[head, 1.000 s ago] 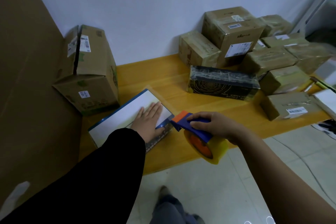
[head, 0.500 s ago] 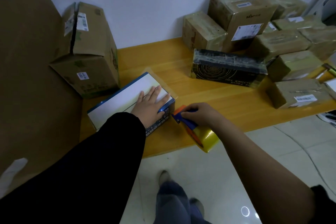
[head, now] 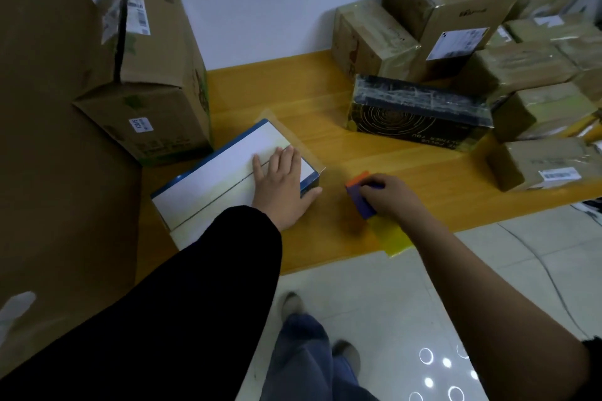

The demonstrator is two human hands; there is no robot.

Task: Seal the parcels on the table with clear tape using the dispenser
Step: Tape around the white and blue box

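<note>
White-topped blue box (head: 215,176) flat at table's (head: 260,88) near-left, clear tape (head: 301,148) overhanging its right end; blue dispenser (head: 362,202) with orange tip, blurred, just right of it near the front edge; black box (head: 420,114) and taped brown parcels (head: 521,65) stacked far right.

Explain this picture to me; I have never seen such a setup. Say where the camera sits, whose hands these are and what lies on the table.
There is no machine: a person wears one wide-angle camera on the head, looking forward and down, so you see what they see. The left hand lies flat on a white-topped blue box on the yellow table. The right hand grips a tape dispenser with an orange and blue handle, just right of that box. Further back stand a big carton on the left, a black box in the middle and a pile of brown parcels on the right.
</note>
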